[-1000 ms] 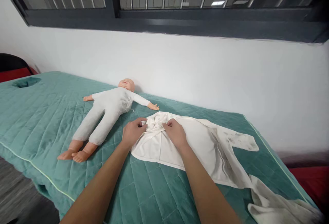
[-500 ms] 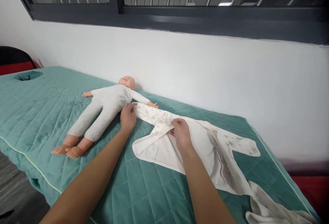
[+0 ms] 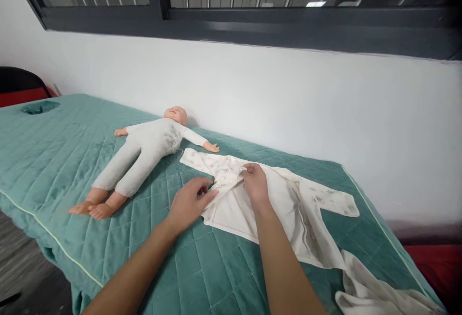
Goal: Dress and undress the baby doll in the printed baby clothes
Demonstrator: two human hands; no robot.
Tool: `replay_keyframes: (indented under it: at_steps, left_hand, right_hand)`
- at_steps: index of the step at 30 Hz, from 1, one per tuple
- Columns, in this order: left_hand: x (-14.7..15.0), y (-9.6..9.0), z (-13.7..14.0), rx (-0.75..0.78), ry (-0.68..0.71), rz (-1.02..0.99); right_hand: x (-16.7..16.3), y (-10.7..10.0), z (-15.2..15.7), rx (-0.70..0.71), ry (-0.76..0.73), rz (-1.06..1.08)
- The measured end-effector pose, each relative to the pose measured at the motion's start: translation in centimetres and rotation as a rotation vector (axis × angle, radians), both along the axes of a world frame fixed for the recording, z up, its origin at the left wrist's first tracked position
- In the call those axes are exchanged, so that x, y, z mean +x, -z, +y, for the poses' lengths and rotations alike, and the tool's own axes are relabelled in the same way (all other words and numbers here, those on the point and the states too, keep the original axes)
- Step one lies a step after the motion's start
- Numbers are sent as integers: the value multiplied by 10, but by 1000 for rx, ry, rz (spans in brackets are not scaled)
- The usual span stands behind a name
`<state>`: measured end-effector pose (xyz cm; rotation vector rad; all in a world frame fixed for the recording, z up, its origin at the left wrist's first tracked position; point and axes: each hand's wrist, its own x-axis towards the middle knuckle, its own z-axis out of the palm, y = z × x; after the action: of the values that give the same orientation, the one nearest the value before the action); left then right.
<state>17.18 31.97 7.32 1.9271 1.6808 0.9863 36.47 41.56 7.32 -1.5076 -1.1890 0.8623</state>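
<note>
The shirt [image 3: 281, 190] lies spread on the bed [image 3: 205, 262], beside the doll [image 3: 153, 137]. Forearms [image 3: 285, 262] reach forward; the right hand [image 3: 254, 184] pinches the shirt's edge. The left hand [image 3: 193, 202] curves at its left side, grip indeterminable.

Head view: single camera, worn on the person's head.
Looked forward and down across the green bed cover [image 3: 202, 271] toward the white wall [image 3: 288, 103], the window frame [image 3: 252, 31] running along the top; left hand [image 3: 191, 202] and right hand [image 3: 255, 185] lay near, below mid-frame, and the wall stood farther off.
</note>
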Motion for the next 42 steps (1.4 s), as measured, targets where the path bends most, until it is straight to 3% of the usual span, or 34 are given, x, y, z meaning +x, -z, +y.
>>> replay_keyframes:
  at_steps: [3,6,9,12,15,19,24,28,33,38,42]
  left_hand:
    - [16,1,-35,123,114,216]
    - [26,2,-52,281,94,398]
    - [35,-1,-57,424,90,396]
    - [47,-4,-59,523,187,330]
    - [59,-4,-61,508,218,363]
    - [64,1,-59,329,-22,352]
    - [64,5,-57,207,-19,377]
    - [61,8,-61,312,49,363]
    - [56,10,-65,448,-7,248]
    - [55,5,-65,498,143,202]
    - [54,4,-64,462,197,164]
  right_hand:
    - [8,-3,1,23,12,-69]
    - [16,-9,2,26,8,-112]
    - [24,-14,3,6,17,-169]
    - [30,-18,1,-35,30,-256]
    - [33,-19,0,-97,21,-331]
    - [33,-14,3,-143,-16,-338]
    - [28,-9,8,-138,-129,-132]
    - [22,-14,4,-155,-183,128]
    - [17,-18,2,-176,-252,397]
    - [19,-19,6,-173,-212,697]
    - [21,-20,9,-112,-146,665]
